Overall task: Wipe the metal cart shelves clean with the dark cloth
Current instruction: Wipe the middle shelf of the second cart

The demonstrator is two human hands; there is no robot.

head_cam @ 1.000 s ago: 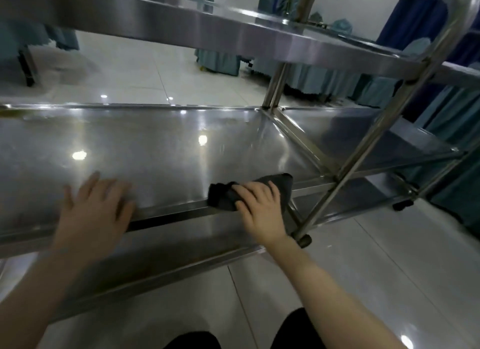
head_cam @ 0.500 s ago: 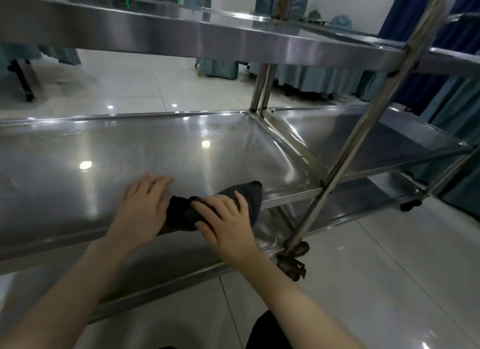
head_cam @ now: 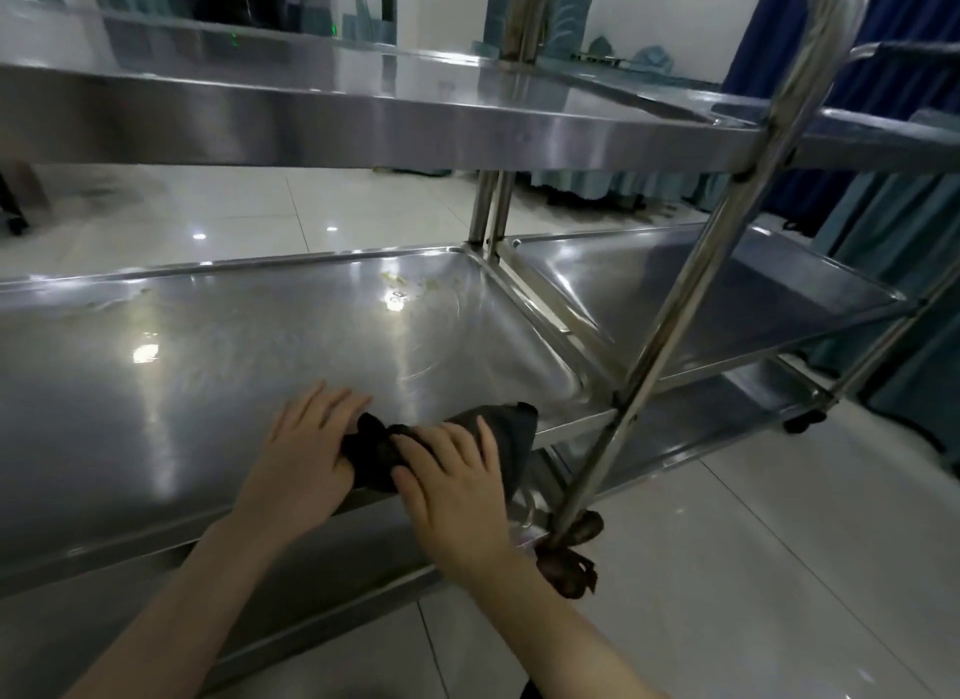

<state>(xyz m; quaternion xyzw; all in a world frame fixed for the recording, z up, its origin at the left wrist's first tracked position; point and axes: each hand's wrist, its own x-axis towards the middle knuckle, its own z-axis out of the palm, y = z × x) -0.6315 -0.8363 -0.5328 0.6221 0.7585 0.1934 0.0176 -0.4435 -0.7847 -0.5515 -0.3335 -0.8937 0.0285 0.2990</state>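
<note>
The dark cloth (head_cam: 501, 433) lies bunched on the front rim of the metal cart's middle shelf (head_cam: 208, 365). My right hand (head_cam: 457, 485) presses down on the cloth's middle, fingers spread over it. My left hand (head_cam: 306, 449) lies flat on the shelf with its fingers on the cloth's left end. Yellowish smears (head_cam: 410, 282) mark the shelf near its back right corner. The top shelf (head_cam: 363, 126) runs overhead, and the bottom shelf (head_cam: 322, 579) shows below the hands.
A second metal cart (head_cam: 727, 293) stands directly to the right, its shelves touching this one. A slanted cart leg (head_cam: 670, 334) ends in a caster (head_cam: 571, 558) on the white tiled floor (head_cam: 727, 568). Blue draped fabric (head_cam: 909, 241) hangs at the right and back.
My left hand slid right along the shelf rim until it met the cloth. My right hand and the cloth shifted a little left. The view rose and now shows the top shelf.
</note>
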